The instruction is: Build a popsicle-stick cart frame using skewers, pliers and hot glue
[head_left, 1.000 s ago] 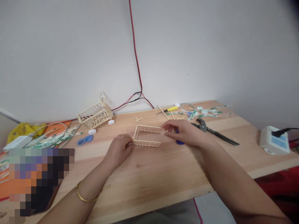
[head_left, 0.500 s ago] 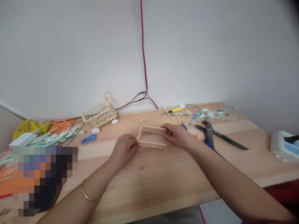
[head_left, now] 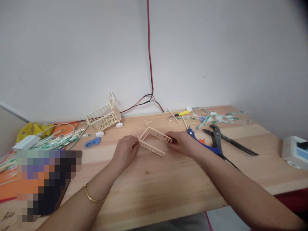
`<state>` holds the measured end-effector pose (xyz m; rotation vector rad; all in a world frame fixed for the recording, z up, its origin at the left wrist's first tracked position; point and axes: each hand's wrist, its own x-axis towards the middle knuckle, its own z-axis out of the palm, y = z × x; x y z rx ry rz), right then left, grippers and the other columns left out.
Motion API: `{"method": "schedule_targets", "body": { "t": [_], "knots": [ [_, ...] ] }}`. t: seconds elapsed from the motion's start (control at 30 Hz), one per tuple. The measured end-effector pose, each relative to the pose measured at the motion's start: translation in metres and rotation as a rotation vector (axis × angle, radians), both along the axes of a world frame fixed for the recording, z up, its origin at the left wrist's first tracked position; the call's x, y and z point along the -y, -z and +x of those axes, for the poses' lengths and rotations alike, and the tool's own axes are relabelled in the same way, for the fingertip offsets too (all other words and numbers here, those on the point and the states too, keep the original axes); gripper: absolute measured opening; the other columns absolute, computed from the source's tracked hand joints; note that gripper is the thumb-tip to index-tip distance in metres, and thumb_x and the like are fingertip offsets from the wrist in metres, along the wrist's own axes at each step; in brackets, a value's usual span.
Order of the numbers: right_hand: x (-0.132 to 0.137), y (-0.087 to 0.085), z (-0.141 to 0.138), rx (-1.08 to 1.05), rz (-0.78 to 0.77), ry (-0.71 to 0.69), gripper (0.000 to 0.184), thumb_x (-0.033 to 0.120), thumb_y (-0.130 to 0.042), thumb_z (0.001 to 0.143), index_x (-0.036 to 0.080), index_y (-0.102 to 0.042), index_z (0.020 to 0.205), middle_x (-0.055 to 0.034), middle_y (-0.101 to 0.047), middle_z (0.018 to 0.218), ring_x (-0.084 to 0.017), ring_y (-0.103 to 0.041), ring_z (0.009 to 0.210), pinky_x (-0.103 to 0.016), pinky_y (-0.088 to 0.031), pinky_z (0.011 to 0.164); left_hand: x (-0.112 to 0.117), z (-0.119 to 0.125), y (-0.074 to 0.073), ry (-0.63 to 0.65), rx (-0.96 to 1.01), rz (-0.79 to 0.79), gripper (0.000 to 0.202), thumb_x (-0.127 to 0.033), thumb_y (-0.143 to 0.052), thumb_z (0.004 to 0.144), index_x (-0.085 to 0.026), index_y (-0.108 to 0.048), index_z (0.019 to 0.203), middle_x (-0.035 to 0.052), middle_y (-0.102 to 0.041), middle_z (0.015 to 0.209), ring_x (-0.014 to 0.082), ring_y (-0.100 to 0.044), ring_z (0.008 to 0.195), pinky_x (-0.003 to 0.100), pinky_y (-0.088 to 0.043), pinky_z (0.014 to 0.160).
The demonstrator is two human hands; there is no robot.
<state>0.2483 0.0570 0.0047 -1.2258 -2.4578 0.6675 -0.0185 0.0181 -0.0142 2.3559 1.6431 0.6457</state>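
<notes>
Between my hands, over the wooden table, is a three-sided frame of thin wooden sticks [head_left: 152, 147] with ladder-like sides; its right side is open. My left hand [head_left: 125, 151] pinches its left corner, and the fingertips are partly hidden. The far side's right end is held by the fingers of my right hand [head_left: 182, 143]. A stick-built cart [head_left: 103, 119] with white bottle-cap wheels [head_left: 100, 134] stands at the back left. In front of it lie two joined blue caps [head_left: 92, 142]. A blue glue gun [head_left: 204, 144] rests beside my right wrist.
Black pliers [head_left: 231, 141], a yellow-handled screwdriver [head_left: 183, 113], loose sticks [head_left: 173, 116] and green-white wrappers [head_left: 222, 120] lie at the right. Bagged sticks [head_left: 57, 138], a white adapter [head_left: 26, 142] and a yellow item [head_left: 33, 130] crowd the left. A white box [head_left: 292, 150] stands far right.
The stick frame has turned clockwise, so its sides now slope down to the right. Both hands stay on it. The view has shifted slightly.
</notes>
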Motion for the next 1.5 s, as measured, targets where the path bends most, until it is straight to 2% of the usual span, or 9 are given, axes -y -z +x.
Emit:
{"method": "schedule_targets", "body": {
  "t": [0.13, 0.27, 0.33, 0.47, 0.7, 0.87, 1.03, 1.3, 1.5],
  "knots": [
    [0.001, 0.000, -0.002, -0.001, 0.007, -0.007, 0.016, 0.014, -0.050, 0.076, 0.018, -0.061, 0.087, -0.0006, -0.059, 0.071, -0.013, -0.052, 0.063, -0.022, -0.032, 0.057, 0.001, 0.001, -0.002, -0.029, -0.010, -0.006, 0.013, -0.019, -0.047, 0.084, -0.017, -0.060, 0.085, 0.0072, -0.065, 0.087, 0.0217, -0.056, 0.083, 0.034, -0.042, 0.074],
    [0.002, -0.001, -0.004, 0.006, 0.013, -0.010, 0.012, 0.013, -0.049, 0.076, 0.017, -0.059, 0.081, -0.0006, -0.058, 0.070, -0.013, -0.051, 0.064, -0.022, -0.032, 0.058, 0.002, 0.003, -0.006, -0.047, -0.011, -0.015, 0.012, -0.021, -0.047, 0.084, -0.018, -0.058, 0.081, 0.0077, -0.066, 0.086, 0.0229, -0.057, 0.082, 0.034, -0.043, 0.073],
    [0.003, -0.001, -0.005, 0.008, 0.013, -0.011, 0.012, 0.012, -0.049, 0.076, 0.017, -0.058, 0.081, -0.0010, -0.059, 0.071, -0.013, -0.051, 0.064, -0.021, -0.032, 0.058, 0.003, 0.002, -0.006, -0.074, 0.039, -0.034, 0.013, -0.021, -0.047, 0.083, -0.018, -0.058, 0.090, 0.0069, -0.067, 0.087, 0.0228, -0.059, 0.084, 0.035, -0.044, 0.075],
    [0.004, -0.002, -0.007, 0.025, 0.021, -0.012, 0.010, 0.011, -0.049, 0.075, 0.017, -0.056, 0.078, -0.0008, -0.058, 0.070, -0.012, -0.050, 0.063, -0.021, -0.031, 0.058, 0.005, 0.002, -0.005, -0.153, 0.233, -0.076, 0.039, -0.025, -0.049, 0.082, -0.018, -0.044, 0.120, 0.0068, -0.068, 0.099, 0.0207, -0.063, 0.089, 0.035, -0.047, 0.080],
    [0.005, -0.003, -0.008, 0.031, 0.032, -0.024, 0.011, 0.011, -0.048, 0.076, 0.017, -0.057, 0.079, -0.0018, -0.059, 0.072, -0.013, -0.051, 0.065, -0.022, -0.031, 0.059, 0.011, 0.016, -0.009, -0.310, 0.387, -0.187, 0.074, -0.048, -0.066, 0.070, -0.017, -0.039, 0.131, 0.0098, -0.064, 0.107, 0.0227, -0.061, 0.096, 0.037, -0.047, 0.085],
    [0.005, -0.003, -0.009, 0.038, 0.037, -0.024, 0.009, 0.012, -0.048, 0.078, 0.017, -0.056, 0.077, -0.0024, -0.060, 0.073, -0.013, -0.051, 0.066, -0.022, -0.031, 0.059, 0.008, 0.029, -0.002, -0.323, 0.390, -0.171, 0.067, -0.055, -0.059, 0.075, -0.015, -0.045, 0.127, 0.0139, -0.059, 0.115, 0.0271, -0.056, 0.107, 0.043, -0.042, 0.091],
    [0.007, -0.001, -0.010, 0.020, 0.058, -0.040, 0.009, 0.013, -0.048, 0.078, 0.017, -0.054, 0.075, -0.0021, -0.059, 0.072, -0.013, -0.050, 0.065, -0.022, -0.032, 0.059, 0.006, 0.032, 0.006, -0.287, 0.512, -0.210, 0.067, -0.052, -0.060, 0.076, -0.014, -0.043, 0.128, 0.0168, -0.057, 0.123, 0.0279, -0.053, 0.116, 0.045, -0.039, 0.097],
    [0.009, -0.005, -0.012, 0.016, 0.045, -0.053, 0.011, 0.012, -0.048, 0.077, 0.017, -0.057, 0.079, -0.0022, -0.059, 0.073, -0.014, -0.050, 0.065, -0.022, -0.032, 0.059, 0.007, 0.034, -0.007, -0.273, 0.683, -0.296, 0.059, -0.035, -0.065, 0.073, -0.013, -0.045, 0.124, 0.0152, -0.060, 0.120, 0.0240, -0.058, 0.112, 0.038, -0.045, 0.093],
    [0.009, -0.006, -0.012, 0.012, 0.049, -0.048, 0.013, 0.011, -0.047, 0.076, 0.017, -0.057, 0.080, -0.0013, -0.058, 0.072, -0.013, -0.049, 0.063, -0.022, -0.031, 0.059, 0.008, 0.033, -0.009, -0.290, 0.694, -0.305, 0.058, -0.030, -0.066, 0.072, -0.014, -0.046, 0.124, 0.0139, -0.063, 0.116, 0.0252, -0.060, 0.108, 0.040, -0.047, 0.090]
  ]
}}
